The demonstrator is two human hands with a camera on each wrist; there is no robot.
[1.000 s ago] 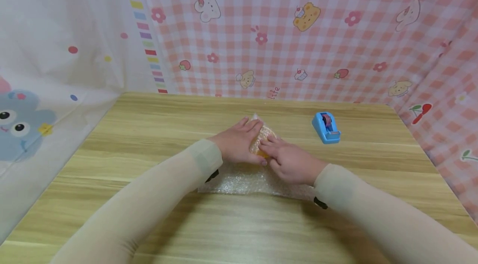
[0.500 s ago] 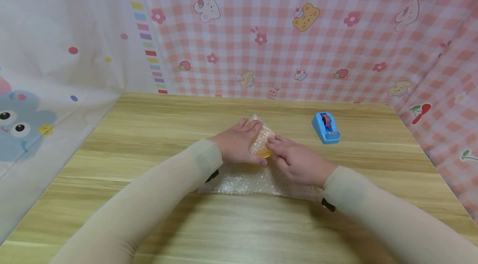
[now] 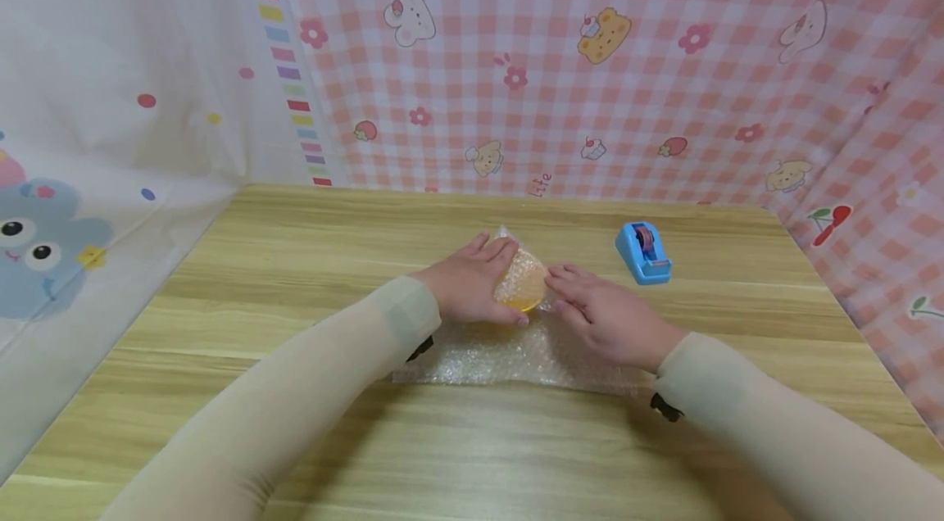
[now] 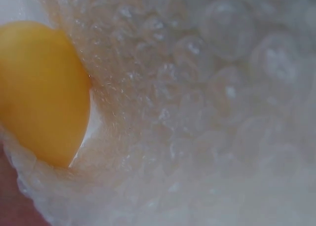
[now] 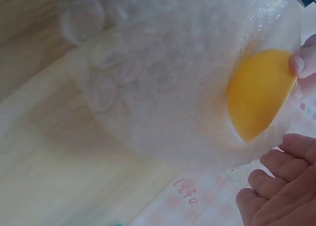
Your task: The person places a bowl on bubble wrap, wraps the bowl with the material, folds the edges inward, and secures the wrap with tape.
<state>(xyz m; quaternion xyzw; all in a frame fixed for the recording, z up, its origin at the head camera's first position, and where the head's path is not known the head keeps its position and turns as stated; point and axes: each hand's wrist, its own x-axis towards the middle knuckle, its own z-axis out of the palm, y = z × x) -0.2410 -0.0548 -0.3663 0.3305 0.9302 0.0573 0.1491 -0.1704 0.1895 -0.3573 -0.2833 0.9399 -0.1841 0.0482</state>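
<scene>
A smooth, rounded yellow object point(image 3: 522, 305), bowl-like in its curve, lies partly under a fold of clear bubble wrap point(image 3: 501, 357). Its bare yellow side point(image 4: 44, 93) shows in the left wrist view. My left hand point(image 3: 472, 279) is spread over the folded wrap, with its thumb along the near edge of the yellow object; in the right wrist view that thumb touches it. To the right, my right hand point(image 3: 608, 320) rests at the wrap beside the object, its fingers point(image 5: 276, 169) extended together. Much of the yellow object is hidden by wrap and my left hand.
A blue tape dispenser point(image 3: 645, 252) with a roll of tape stands on the wooden table point(image 3: 332, 234) at the back right. Behind the table hangs a pink checked cloth point(image 3: 553, 95), and a white printed cloth point(image 3: 147, 38) hangs at the left.
My right hand has slid rightward across the wrap, from over the yellow object to its right side. More of the covered object now shows. My left hand has stayed put.
</scene>
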